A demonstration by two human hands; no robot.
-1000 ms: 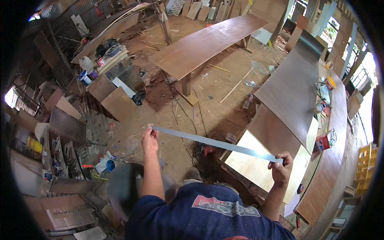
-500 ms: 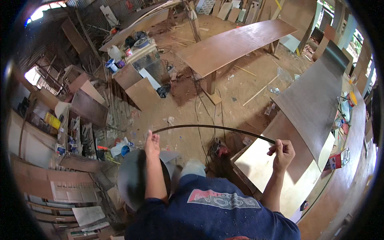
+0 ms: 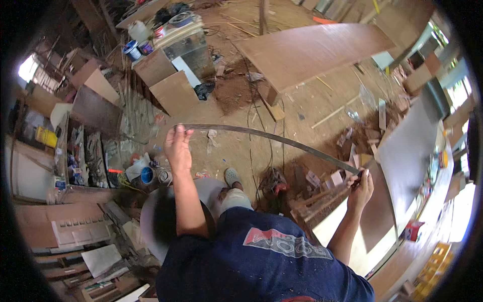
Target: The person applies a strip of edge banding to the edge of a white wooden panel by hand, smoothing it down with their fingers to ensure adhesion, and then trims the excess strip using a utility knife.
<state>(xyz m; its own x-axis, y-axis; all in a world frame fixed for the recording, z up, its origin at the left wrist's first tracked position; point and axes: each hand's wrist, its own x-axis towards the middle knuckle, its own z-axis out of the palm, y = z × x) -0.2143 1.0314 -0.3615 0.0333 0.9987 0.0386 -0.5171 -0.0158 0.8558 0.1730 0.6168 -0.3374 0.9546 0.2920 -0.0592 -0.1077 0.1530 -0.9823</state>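
Note:
A long, thin dark strip (image 3: 271, 137) bows across in front of me, its middle arching away. My left hand (image 3: 179, 148) is closed on its left end, thumb and fingers pinching it. The right end is gripped by my right hand (image 3: 360, 190), fingers closed round it. Below my right hand lies a pale board (image 3: 337, 226) with a brown sheet (image 3: 377, 214) over part of it. A large dark glossy sheet (image 3: 407, 151) stretches away at the right. Beside my left forearm is a dark, curved, smooth surface (image 3: 163, 226).
A long brown panel (image 3: 312, 55) rests on supports ahead. Boards (image 3: 173, 93), tubs and a jug (image 3: 138, 31) stand far left. Cables and a red-and-black tool (image 3: 275, 181) lie on the dirt floor. Scrap wood (image 3: 322, 183) is heaped near the pale board. A yellow crate (image 3: 433, 269) is at right.
The strip now shows more of its broad face and slopes down to the right. My left hand has risen and moved left. My view has shifted, showing my foot and the scrap wood.

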